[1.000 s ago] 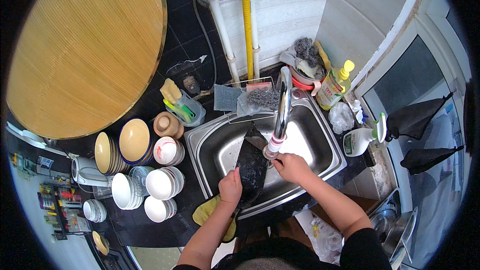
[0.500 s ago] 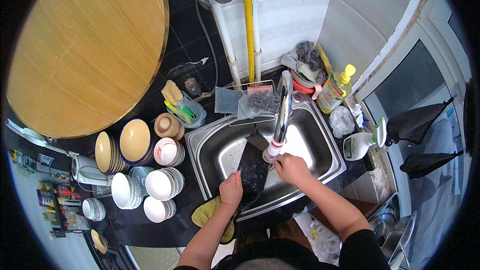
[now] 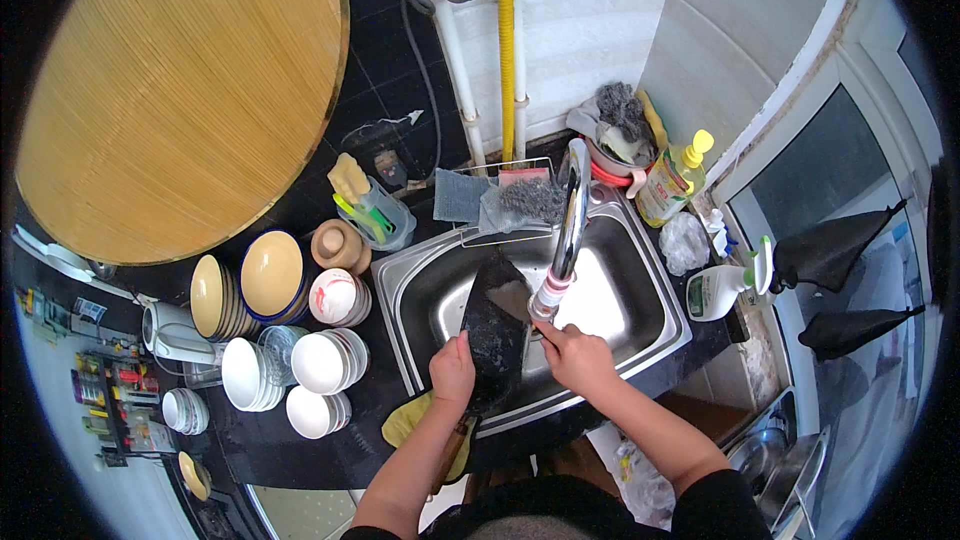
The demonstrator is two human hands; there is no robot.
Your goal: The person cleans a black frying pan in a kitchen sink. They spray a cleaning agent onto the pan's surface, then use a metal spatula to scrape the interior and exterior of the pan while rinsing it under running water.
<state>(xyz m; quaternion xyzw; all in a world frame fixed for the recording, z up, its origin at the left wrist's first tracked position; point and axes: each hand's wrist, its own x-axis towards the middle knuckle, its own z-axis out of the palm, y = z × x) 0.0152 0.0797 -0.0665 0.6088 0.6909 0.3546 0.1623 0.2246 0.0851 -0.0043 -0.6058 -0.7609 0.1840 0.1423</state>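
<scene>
A black pan, its kind partly unclear, stands tilted in the steel sink. My left hand is closed on its left rim, and a brown wooden handle shows beside my left forearm. The chrome faucet arches over the basin and ends in a pink-and-white nozzle. Fingers of my right hand are closed at the nozzle's lower tip, just right of the pan. That hand's palm side is hidden.
Stacked white bowls and yellow bowls crowd the counter at left. A wire rack with scrubbers spans the sink's back edge. At right stand a yellow soap bottle and a white spray bottle. A green cloth lies at the front.
The pan and my left hand have shifted slightly left, and the wooden handle has come into sight. My right hand has moved a little lower and left, still at the nozzle.
</scene>
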